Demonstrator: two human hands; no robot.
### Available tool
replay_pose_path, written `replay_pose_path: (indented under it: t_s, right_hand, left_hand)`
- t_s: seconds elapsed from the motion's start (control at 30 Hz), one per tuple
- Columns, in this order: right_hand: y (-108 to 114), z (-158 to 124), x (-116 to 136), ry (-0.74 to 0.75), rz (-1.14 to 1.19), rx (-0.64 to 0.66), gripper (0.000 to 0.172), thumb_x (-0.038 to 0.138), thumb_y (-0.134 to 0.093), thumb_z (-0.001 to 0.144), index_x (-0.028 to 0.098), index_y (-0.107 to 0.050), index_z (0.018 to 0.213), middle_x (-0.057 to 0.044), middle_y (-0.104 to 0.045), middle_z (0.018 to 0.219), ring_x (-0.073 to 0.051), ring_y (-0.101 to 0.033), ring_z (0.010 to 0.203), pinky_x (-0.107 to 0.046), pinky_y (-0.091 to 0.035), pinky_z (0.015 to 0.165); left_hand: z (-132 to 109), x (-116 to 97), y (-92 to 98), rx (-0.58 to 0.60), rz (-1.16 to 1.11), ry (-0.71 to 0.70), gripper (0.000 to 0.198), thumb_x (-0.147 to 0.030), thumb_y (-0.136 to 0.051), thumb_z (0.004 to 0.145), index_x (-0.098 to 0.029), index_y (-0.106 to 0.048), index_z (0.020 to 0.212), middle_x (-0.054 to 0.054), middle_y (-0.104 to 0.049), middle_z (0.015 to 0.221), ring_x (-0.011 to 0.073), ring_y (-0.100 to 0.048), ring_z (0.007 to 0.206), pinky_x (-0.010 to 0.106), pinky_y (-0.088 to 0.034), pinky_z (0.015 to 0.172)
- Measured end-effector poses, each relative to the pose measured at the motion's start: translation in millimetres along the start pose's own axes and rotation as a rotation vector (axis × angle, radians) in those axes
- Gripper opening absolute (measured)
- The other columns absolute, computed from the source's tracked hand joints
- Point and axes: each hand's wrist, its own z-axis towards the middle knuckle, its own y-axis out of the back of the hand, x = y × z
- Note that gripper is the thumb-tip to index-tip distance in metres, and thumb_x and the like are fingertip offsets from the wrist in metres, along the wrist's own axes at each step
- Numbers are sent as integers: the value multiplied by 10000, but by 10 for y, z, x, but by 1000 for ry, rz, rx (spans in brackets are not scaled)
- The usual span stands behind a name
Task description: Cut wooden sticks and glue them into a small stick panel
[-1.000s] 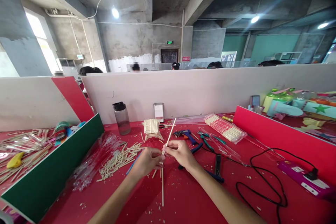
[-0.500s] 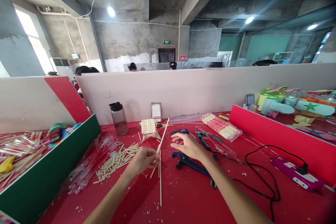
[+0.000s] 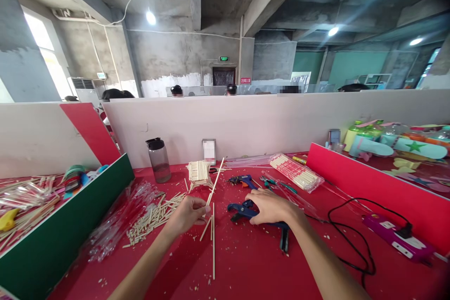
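Observation:
My left hand (image 3: 190, 212) is closed in a pinch on a thin wooden stick (image 3: 216, 179), which slants up and away over the table. Several more sticks lie below it, among them a long wooden stick (image 3: 213, 253). My right hand (image 3: 272, 206) is over the blue-handled cutter (image 3: 242, 209), thumb and fingers apart on either side of it; whether they touch it I cannot tell. Beyond both hands stands a small structure of short sticks (image 3: 199, 172). A pile of cut stick pieces (image 3: 154, 218) lies left of my left hand.
A blue glue gun (image 3: 242, 180), green-handled pliers (image 3: 269, 182) and a stick pack (image 3: 297, 172) lie beyond my right hand. A bottle (image 3: 158, 159) and phone (image 3: 209, 151) stand at the back. Black cable runs to a purple power strip (image 3: 395, 236) at right. Low boards flank the table.
My right hand has come down and nearer, from beside the glue gun to over the cutter. My left hand still holds the stick, shifted slightly left.

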Motion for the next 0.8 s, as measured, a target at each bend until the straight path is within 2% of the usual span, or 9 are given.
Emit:
replay_pose_path:
  t_s: [0.13, 0.27, 0.4, 0.6, 0.8]
  right_hand:
    - [59, -42, -5, 4, 136, -128, 594, 514, -644, 804, 227, -581, 1321, -139, -584, 1355, -336, -540, 1240, -409, -403, 1021]
    - [69, -42, 98, 78, 299, -124, 562, 544, -529, 900, 212, -546, 1354, -137, -561, 1395, -304, -544, 1252, -393, -399, 1033]
    - [50, -12, 242, 117, 387, -84, 495, 564, -501, 926, 231, -599, 1280, -113, -624, 1316, -294, -590, 1177, -399, -408, 1012]
    - [54, 4, 334, 102, 472, -108, 469, 591, -479, 938, 230, -650, 1185, -95, -702, 1186, -283, -639, 1056, -379, -429, 937]
    - [34, 42, 385, 118, 529, -113, 403, 564, -492, 940, 222, -675, 1051, -57, -732, 1010, -237, -653, 908, -309, -435, 773]
  left_hand:
    - [5, 6, 25, 0, -19, -3, 485, -576, -805, 604, -151, -571, 624, -59, -487, 581, 105, -554, 562, 277, -539, 643]
    - [21, 21, 38, -7, -28, 5, 485, -593, -800, 608, -147, -620, 668, -35, -557, 611, 123, -593, 585, 277, -543, 643]
    - [46, 52, 58, -15, -30, -2, 511, -628, -780, 622, -141, -647, 699, -17, -595, 629, 141, -625, 621, 281, -552, 651]
    - [36, 52, 77, -22, -13, -12, 503, -617, -788, 623, -136, -657, 692, -22, -583, 617, 128, -609, 588, 281, -562, 629]
    - [-11, -22, 53, 6, -20, 21, 468, -564, -829, 599, -135, -667, 691, -5, -628, 630, 139, -635, 603, 271, -564, 624]
